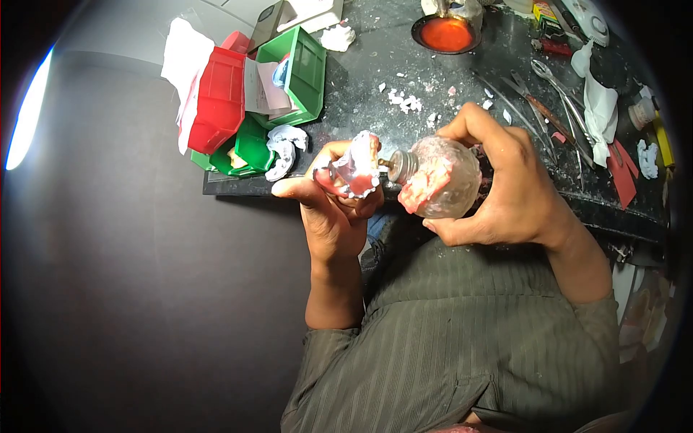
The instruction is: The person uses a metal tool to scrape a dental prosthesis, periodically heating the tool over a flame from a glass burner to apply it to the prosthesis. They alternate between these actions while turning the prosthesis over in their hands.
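Observation:
My left hand (333,206) is closed around a small white dental cast (359,155) with pink wax on it, thumb out to the left. My right hand (509,180) grips a round glass spirit lamp (455,187) from the right, fingers over its top and thumb beneath. The lamp is tipped on its side, its metal collar and wick end pointing left, right at the edge of the cast. A lump of pink wax (426,184) clings to the glass near the collar. Both hands are in front of the bench's near edge.
The black bench (361,86) carries white plaster crumbs (406,101). Red (220,97) and green bins (310,76) stand at the left beside a white plaster piece (287,148). A dish of orange-red material (446,34) sits behind; metal tools (559,86) and tissue (599,108) lie right.

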A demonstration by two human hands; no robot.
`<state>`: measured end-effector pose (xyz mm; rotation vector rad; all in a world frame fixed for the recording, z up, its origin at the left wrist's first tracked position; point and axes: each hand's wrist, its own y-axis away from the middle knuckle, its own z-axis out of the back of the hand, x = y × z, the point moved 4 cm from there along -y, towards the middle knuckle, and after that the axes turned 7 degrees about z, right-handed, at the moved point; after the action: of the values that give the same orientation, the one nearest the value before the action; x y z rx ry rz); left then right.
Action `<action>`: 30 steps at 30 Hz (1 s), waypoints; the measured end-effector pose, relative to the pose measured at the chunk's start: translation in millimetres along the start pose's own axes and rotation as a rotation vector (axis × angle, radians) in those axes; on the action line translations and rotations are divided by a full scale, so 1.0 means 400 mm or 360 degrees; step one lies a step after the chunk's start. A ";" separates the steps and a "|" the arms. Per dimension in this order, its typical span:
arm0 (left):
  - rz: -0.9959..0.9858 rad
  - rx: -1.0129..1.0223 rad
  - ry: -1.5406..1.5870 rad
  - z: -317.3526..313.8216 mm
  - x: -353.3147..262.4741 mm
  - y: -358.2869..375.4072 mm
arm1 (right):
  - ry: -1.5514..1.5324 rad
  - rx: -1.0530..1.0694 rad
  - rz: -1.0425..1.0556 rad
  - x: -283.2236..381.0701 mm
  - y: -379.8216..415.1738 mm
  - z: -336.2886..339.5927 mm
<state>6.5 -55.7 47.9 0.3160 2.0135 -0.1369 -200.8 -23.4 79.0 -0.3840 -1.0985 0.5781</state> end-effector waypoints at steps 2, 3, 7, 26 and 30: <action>0.0021 0.0017 0.0018 0.008 0.003 -0.001 | 0.0000 0.0022 0.0011 0.000 0.003 -0.004; 0.0041 0.0036 0.0036 0.011 0.005 -0.002 | 0.0002 0.0043 0.0024 0.000 0.003 -0.006; 0.0026 -0.0081 0.0016 0.000 0.002 0.003 | -0.0034 0.0034 -0.0004 0.000 -0.001 -0.005; 0.0135 -0.0026 -0.0041 0.015 0.007 0.001 | -0.0012 0.0055 -0.0020 0.000 -0.001 -0.004; 0.0038 -0.0094 -0.0053 -0.008 0.002 -0.001 | 0.0005 0.0046 -0.0075 0.001 -0.005 0.000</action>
<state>3.3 -55.0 48.8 0.2985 1.9760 -0.0669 -200.2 -24.6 80.3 -0.3329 -1.0925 0.5514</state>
